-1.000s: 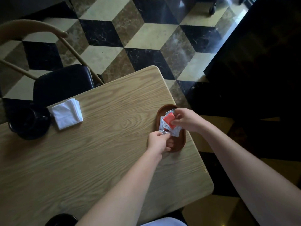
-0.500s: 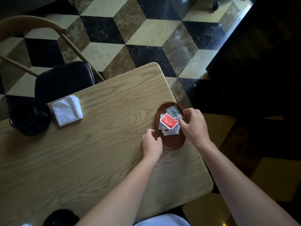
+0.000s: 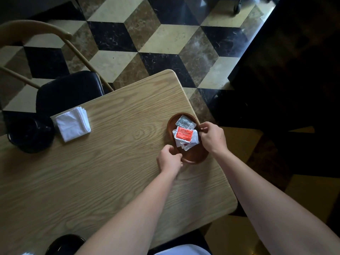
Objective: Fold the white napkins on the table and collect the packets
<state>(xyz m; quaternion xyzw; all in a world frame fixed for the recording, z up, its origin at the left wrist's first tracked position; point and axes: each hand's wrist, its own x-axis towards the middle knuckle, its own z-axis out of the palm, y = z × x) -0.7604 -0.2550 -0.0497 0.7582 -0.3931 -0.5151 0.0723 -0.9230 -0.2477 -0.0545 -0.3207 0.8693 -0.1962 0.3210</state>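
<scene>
Both hands are gripping the brown tray's rim near the tabletop edge: left hand nearside, right hand beside the packets.

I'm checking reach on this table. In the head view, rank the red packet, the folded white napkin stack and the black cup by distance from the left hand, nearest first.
From the left hand:
1. Red packet, in the brown oval wooden tray just right of the hand.
2. Folded white napkin stack, far to the left.
3. Black cup, left of the napkins at the table edge.
</scene>
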